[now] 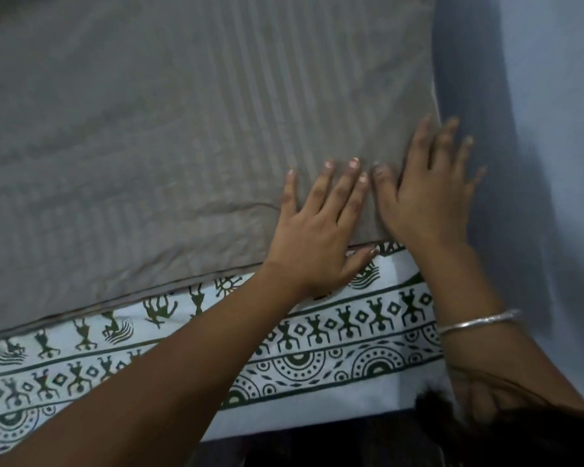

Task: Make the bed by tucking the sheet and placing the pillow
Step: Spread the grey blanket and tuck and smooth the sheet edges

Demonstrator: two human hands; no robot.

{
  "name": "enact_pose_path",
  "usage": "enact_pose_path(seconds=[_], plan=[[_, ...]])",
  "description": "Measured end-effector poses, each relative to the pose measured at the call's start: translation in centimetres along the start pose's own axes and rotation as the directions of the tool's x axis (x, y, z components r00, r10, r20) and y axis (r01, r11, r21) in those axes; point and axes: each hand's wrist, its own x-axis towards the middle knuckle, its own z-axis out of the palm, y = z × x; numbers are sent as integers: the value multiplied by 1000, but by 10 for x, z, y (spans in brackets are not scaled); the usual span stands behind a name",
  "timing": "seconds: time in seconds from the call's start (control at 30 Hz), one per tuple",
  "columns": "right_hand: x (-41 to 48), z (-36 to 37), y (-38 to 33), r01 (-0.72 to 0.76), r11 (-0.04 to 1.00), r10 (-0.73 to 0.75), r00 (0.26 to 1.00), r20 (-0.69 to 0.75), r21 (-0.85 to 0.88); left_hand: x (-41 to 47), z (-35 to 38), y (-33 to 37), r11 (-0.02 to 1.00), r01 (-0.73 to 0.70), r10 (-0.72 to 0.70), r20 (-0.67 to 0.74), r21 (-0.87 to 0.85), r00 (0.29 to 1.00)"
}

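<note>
A grey striped pillow (169, 136) lies flat across the bed and fills most of the view. Under it, along its near edge, shows a white sheet (317, 352) printed with dark green figures and circles. My left hand (317, 230) lies flat on the pillow near its right end, fingers straight and spread, thumb over the pillow's near edge. My right hand (429, 187) presses flat on the pillow's right edge with fingers spread; a silver bangle (479, 321) sits on that wrist.
A pale blue wall (553, 129) runs close along the right side of the bed. The dark drop past the sheet's near edge (317, 443) is at the bottom. Dark hair (506, 433) hangs into the lower right corner.
</note>
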Motion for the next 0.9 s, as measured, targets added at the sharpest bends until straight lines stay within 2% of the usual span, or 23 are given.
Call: enact_pose_path(seconds=[0.07, 0.1, 0.17, 0.23, 0.27, 0.33, 0.4, 0.43, 0.5, 0.57, 0.6, 0.63, 0.7, 0.77, 0.83, 0.9], plan=[[-15, 3, -4, 220, 971, -220, 975, 12, -90, -3, 1, 1, 999, -53, 53, 21, 10, 998], [-21, 4, -2, 266, 959, -264, 964, 40, -94, -4, 1, -2, 997, -74, 74, 12, 7, 997], [-23, 2, 5, 165, 984, -160, 984, 72, -61, -8, -4, -14, 999, -41, 39, -44, -33, 998], [-21, -1, 6, -15, 998, 17, 999, 42, -67, -12, -8, -32, 986, 138, -146, -97, -89, 984], [-21, -3, -3, -24, 995, 24, 1000, 5, -95, -14, -6, -41, 971, 222, -230, -94, -89, 969], [-23, -2, -36, 133, 983, -136, 991, -13, -127, -19, -2, -51, 964, 263, -264, -44, -25, 964], [-28, 12, -70, 349, 925, -343, 937, 67, -150, -23, 4, -56, 983, 184, -183, -41, 11, 982], [-29, 18, -82, 400, 903, -390, 916, 95, -154, -26, 5, -61, 986, 169, -168, -58, 4, 984], [-22, 25, -92, 364, 912, -353, 931, 90, -186, -34, 5, -79, 972, 231, -233, -95, -35, 968], [-13, 24, -96, 199, 959, -199, 980, 25, -204, -43, 4, -100, 935, 343, -351, -112, -88, 930], [-12, 24, -102, 139, 972, -143, 990, -8, -189, -48, 5, -107, 928, 361, -370, -109, -91, 923], [-15, 26, -113, 151, 974, -156, 988, -15, -167, -53, 6, -112, 934, 349, -355, -105, -76, 929], [-27, 37, -145, 345, 929, -342, 939, 46, -134, -64, 9, -117, 954, 297, -300, -94, -44, 949], [-38, 48, -169, 498, 861, -492, 867, 76, -106, -78, 10, -135, 951, 307, -308, -109, -27, 945], [-36, 49, -177, 515, 845, -514, 856, 44, -143, -96, 12, -159, 903, 427, -428, -112, -35, 897], [-34, 50, -187, 422, 884, -430, 903, 1, -200, -112, 13, -182, 792, 601, -610, -106, -105, 785]])
